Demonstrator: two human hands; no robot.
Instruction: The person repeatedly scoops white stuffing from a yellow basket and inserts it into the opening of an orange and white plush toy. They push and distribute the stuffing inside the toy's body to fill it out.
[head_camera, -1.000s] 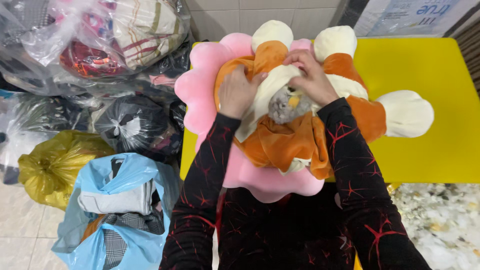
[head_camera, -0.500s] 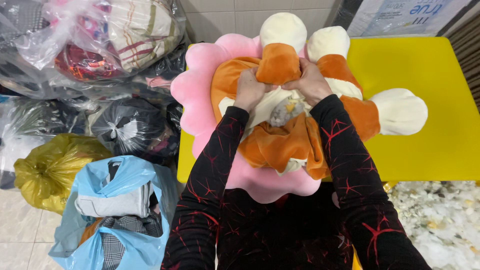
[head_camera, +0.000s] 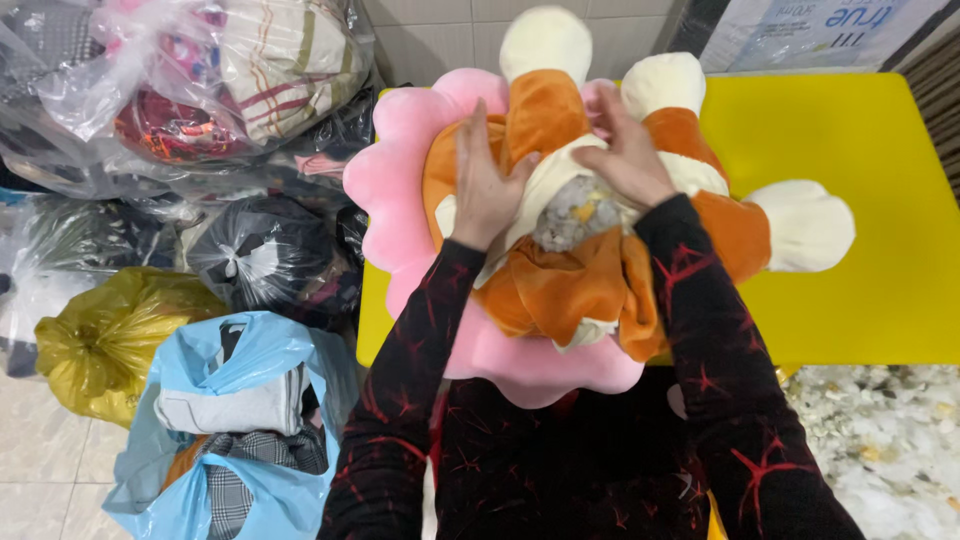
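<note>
- Two hands on the orange plush toy (head_camera: 560, 280); toy lies across the pink flower cushion (head_camera: 400, 180), at the near-left corner of the yellow table (head_camera: 880, 200)
- left hand (head_camera: 487, 180): flat, fingers spread, palm pressed on the toy's left flank; not closed around anything
- right hand (head_camera: 630, 150): fingers curled, pinching the cream fabric at the toy's open seam; grey stuffing (head_camera: 572, 215) shows in the gap just below that hand
- toy's cream-tipped limbs: two point to the table's far edge, one sticks out right over bare yellow top; orange skin hangs loose over the cushion's near edge
- cushion overhangs the table's left and near edges; its petals touch the black bag (head_camera: 250, 260) left of the table
- open room: table's right half bare, from the toy's right limb to the right edge; far edge bounded by tiled wall and a white printed box (head_camera: 820, 30)
- left of table: tight; clear bags of fabric (head_camera: 200, 90) stacked against the wall, black bag below them, yellow bag (head_camera: 100, 340) and open blue bag of clothes (head_camera: 230, 420) on the floor nearest the person
- right of the person, below the table's near edge: loose white stuffing (head_camera: 880, 440) spread on the floor
</note>
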